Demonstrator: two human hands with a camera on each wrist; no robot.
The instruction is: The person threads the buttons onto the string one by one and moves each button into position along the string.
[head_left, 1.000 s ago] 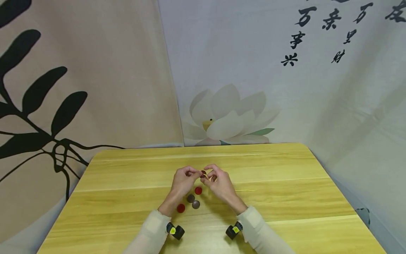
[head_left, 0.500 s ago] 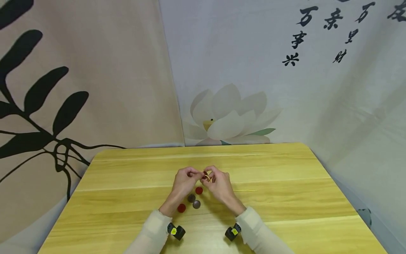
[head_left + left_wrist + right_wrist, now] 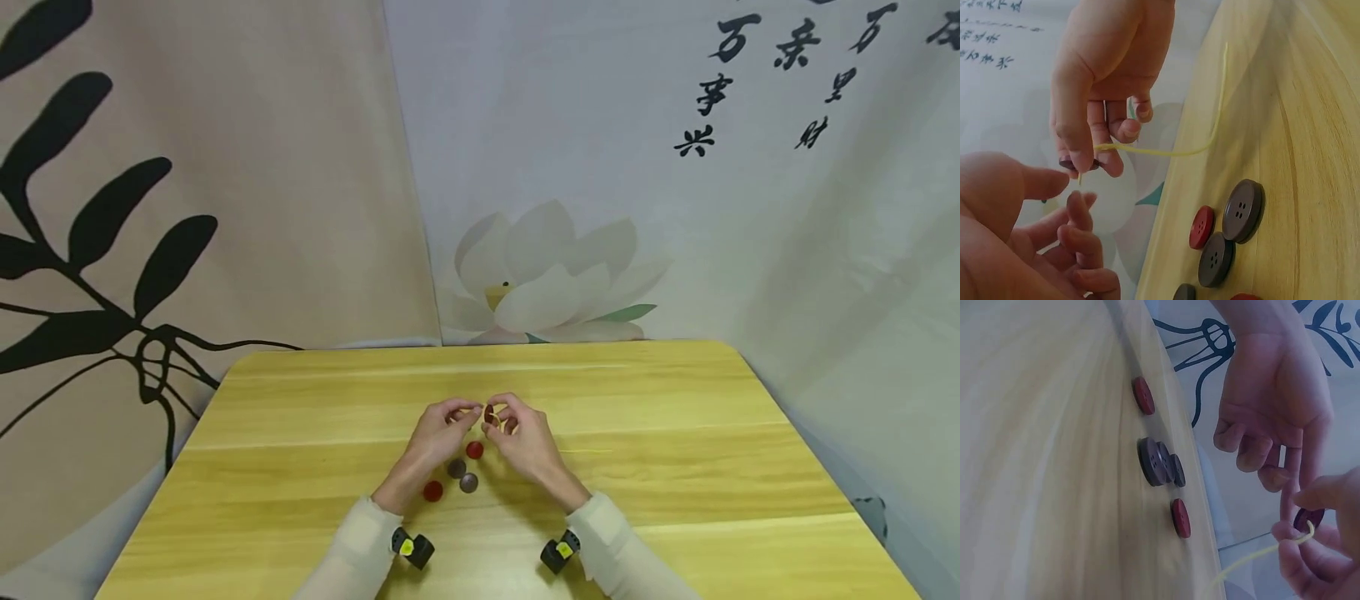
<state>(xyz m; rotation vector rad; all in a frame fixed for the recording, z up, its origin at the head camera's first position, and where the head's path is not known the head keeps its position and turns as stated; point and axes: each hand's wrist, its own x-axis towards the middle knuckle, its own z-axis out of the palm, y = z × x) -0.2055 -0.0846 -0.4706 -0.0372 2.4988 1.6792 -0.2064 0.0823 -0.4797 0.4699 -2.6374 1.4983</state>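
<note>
A dark red button (image 3: 1312, 518) is pinched between the thumb and forefinger of my right hand (image 3: 525, 442), above the table. A yellow cord (image 3: 1166, 152) passes at the button, and a short end of it sticks out below in the left wrist view. My left hand (image 3: 437, 433) is close beside, its thumb and forefinger apart, with a small gap to the cord end. Beneath the hands lie loose buttons: a red button (image 3: 475, 450), a brown button (image 3: 1243, 211) with four holes, another brown button (image 3: 1216, 259), and a second red button (image 3: 432, 492).
The wooden table (image 3: 300, 483) extends on both sides of the hands. The long tail of the cord hangs toward the right of the tabletop. A printed cloth backdrop (image 3: 562, 167) stands behind the far edge. Each wrist carries a small black camera (image 3: 558, 552).
My left fingertips, at the button earlier, now stand slightly off it to the left. The right hand keeps the button, which has turned more edge-on. The loose buttons have stayed put.
</note>
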